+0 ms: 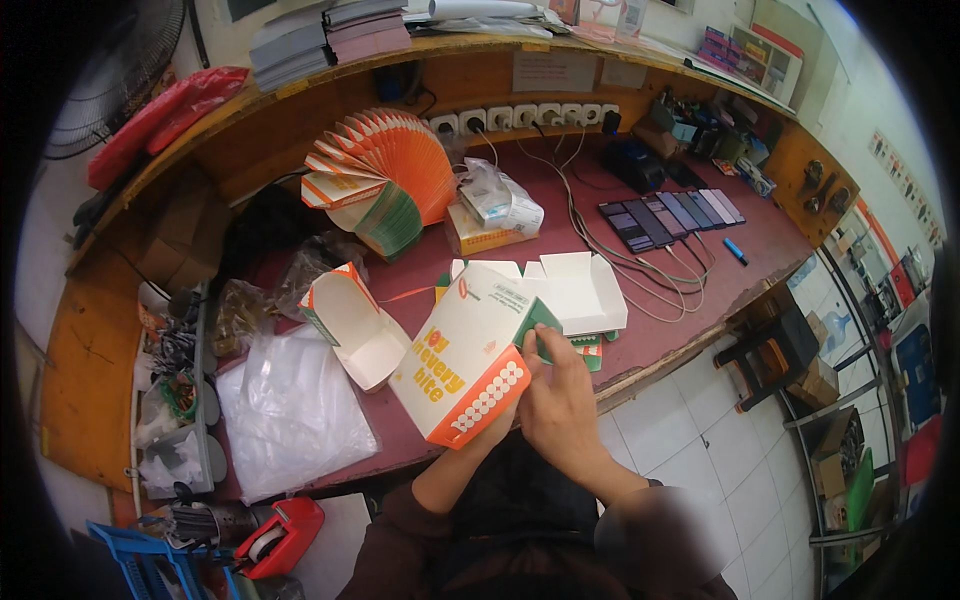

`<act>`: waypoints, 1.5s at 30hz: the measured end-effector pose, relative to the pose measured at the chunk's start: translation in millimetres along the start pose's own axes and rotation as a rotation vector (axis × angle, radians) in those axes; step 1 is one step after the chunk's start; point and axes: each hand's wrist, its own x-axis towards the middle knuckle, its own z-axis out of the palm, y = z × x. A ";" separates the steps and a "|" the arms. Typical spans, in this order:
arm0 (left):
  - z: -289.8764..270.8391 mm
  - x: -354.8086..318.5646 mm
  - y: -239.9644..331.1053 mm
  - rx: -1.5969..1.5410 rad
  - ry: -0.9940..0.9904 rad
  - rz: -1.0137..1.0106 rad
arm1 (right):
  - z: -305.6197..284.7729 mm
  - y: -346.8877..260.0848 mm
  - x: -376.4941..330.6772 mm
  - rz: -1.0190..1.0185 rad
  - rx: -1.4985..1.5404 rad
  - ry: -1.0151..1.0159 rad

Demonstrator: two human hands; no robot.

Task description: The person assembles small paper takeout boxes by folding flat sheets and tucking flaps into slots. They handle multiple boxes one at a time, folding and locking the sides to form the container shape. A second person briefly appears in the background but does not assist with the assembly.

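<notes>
A white cardboard food box [462, 358] with orange and green trim is held above the near edge of the dark red counter [660, 330]. My right hand [562, 398] grips its right side with fingers curled over the green flap. My left hand is mostly hidden beneath the box; only its forearm [455, 475] shows, rising under the orange dotted edge. A folded-up open box [350, 322] lies just left of it, and another open white box [575, 290] sits behind.
A fanned stack of flat orange box blanks [385, 170] stands at the back left. Clear plastic bags [290, 405] lie at the left. A row of phones [670, 215] with cables sits at the right, below wall sockets [520, 115]. A red tape dispenser [280, 535] is at the lower left.
</notes>
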 end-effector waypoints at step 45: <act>-8.4 -6.3 -18.3 0.207 -0.462 0.008 | -26.9 26.5 20.9 0.079 0.182 -0.147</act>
